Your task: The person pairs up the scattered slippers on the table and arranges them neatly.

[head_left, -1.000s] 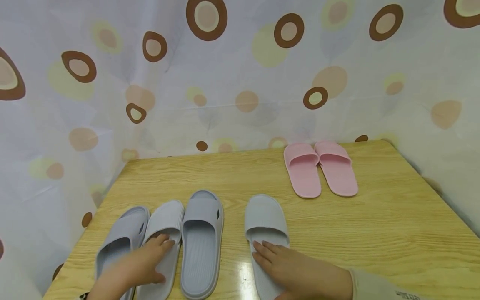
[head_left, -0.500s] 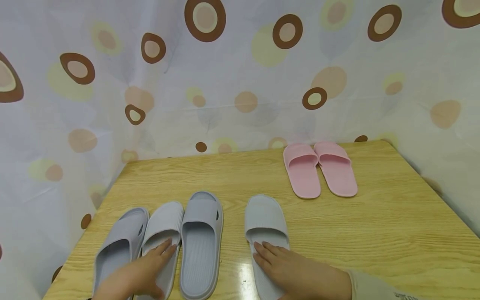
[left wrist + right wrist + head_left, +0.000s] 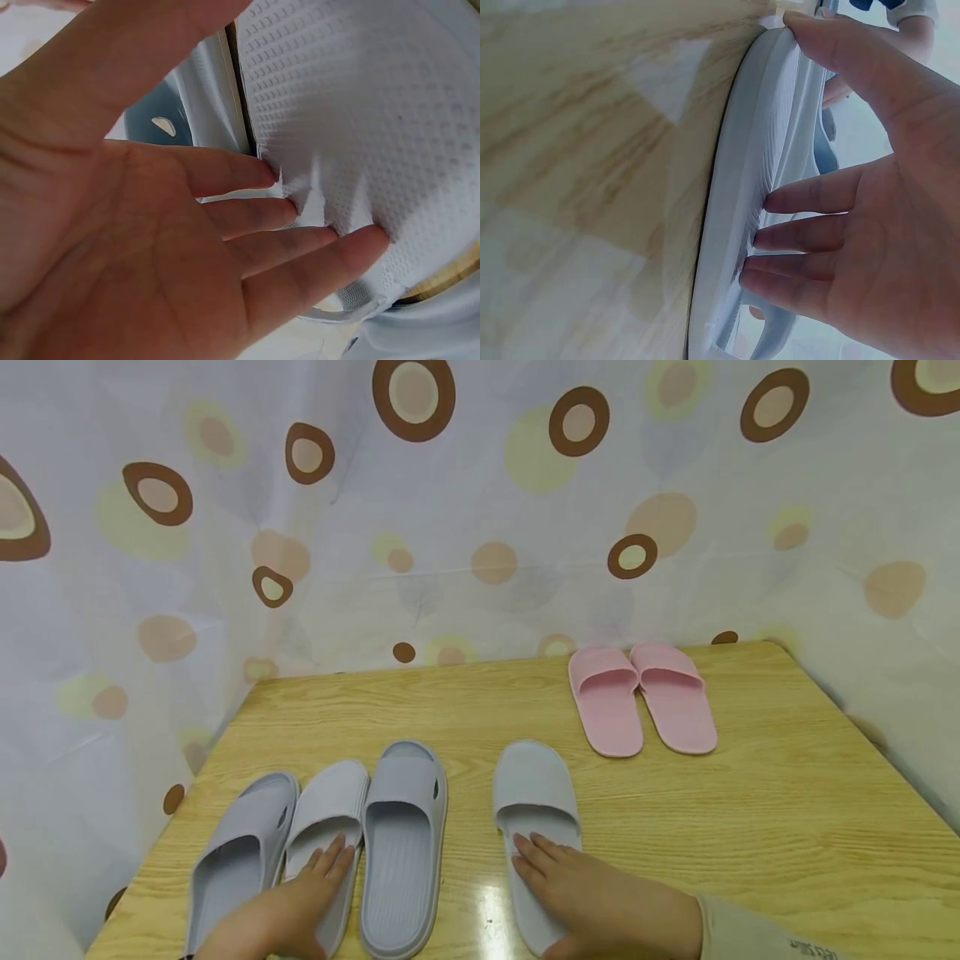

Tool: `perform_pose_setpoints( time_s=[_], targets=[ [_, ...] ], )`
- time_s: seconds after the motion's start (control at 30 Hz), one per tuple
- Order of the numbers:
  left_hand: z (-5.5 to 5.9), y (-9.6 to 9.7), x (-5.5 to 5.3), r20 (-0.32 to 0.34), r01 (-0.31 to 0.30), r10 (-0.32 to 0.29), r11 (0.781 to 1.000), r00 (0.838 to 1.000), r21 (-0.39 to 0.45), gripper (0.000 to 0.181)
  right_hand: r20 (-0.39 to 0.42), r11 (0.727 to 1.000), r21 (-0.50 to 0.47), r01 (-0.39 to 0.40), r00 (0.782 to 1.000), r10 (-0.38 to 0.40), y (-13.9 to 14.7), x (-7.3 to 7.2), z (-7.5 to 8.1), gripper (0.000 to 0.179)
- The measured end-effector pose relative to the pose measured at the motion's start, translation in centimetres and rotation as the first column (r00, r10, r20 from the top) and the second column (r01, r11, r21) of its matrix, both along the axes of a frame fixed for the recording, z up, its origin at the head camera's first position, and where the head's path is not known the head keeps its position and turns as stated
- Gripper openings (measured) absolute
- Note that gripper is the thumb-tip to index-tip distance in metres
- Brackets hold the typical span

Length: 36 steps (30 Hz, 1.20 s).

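In the head view a white slipper (image 3: 327,793) lies between two grey slippers, and my left hand (image 3: 300,897) rests on its insole with straight fingers. The left wrist view has the fingertips touching the slipper's textured insole (image 3: 360,112). Further right, my right hand (image 3: 588,893) lies on the other white slipper (image 3: 532,774). Its straight fingers touch the insole below the strap. In the right wrist view the thumb reaches the end of that slipper (image 3: 739,172), which lies flat on the wooden surface.
One grey slipper (image 3: 251,814) angles along the left side; the other grey slipper (image 3: 400,868) stands straight, right of the first white one. At the back right sits a pair of pink slippers (image 3: 609,718) on the wooden table (image 3: 450,702). A dotted cloth (image 3: 450,510) hangs behind.
The right white slipper has slid slightly away from me, with my right hand on it. My left fingers have straightened and settled on the left white slipper's insole.
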<state>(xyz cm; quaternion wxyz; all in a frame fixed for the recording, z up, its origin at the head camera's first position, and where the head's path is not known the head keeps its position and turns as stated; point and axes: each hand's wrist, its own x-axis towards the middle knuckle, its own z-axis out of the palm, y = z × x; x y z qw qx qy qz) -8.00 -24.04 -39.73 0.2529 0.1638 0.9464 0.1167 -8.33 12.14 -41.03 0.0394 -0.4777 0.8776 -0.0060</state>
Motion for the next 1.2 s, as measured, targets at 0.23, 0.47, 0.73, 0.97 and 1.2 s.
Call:
perform_pose_setpoints(
  time_s=[0.23,0.47,0.73,0.97,1.2],
  targets=[
    [0.0,-0.1,-0.4,-0.016,0.020,-0.020,1.000,1.000,0.005,0.114,0.002,1.000,-0.024,0.006,1.000,-0.006,0.2,-0.3,-0.2,0.088],
    [0.3,0.1,-1.1,0.017,0.012,-0.012,1.000,1.000,-0.002,0.117,0.058,0.999,-0.042,0.030,0.998,-0.027,0.5,-0.6,-0.2,0.089],
    [0.3,0.2,-1.6,0.008,0.021,-0.021,1.000,1.000,-0.013,0.114,0.133,0.996,-0.039,0.076,0.989,-0.070,0.7,-1.0,0.1,0.092],
    [0.5,0.5,-2.2,-0.003,0.007,-0.007,1.000,1.000,-0.030,0.117,0.127,0.996,-0.029,0.089,0.988,-0.085,0.9,-1.5,0.2,0.086],
    [0.8,0.7,-2.8,0.008,-0.040,0.041,0.998,0.999,-0.050,0.119,0.159,0.992,-0.045,0.114,0.982,-0.106,1.2,-1.9,0.3,0.078]
  ],
)
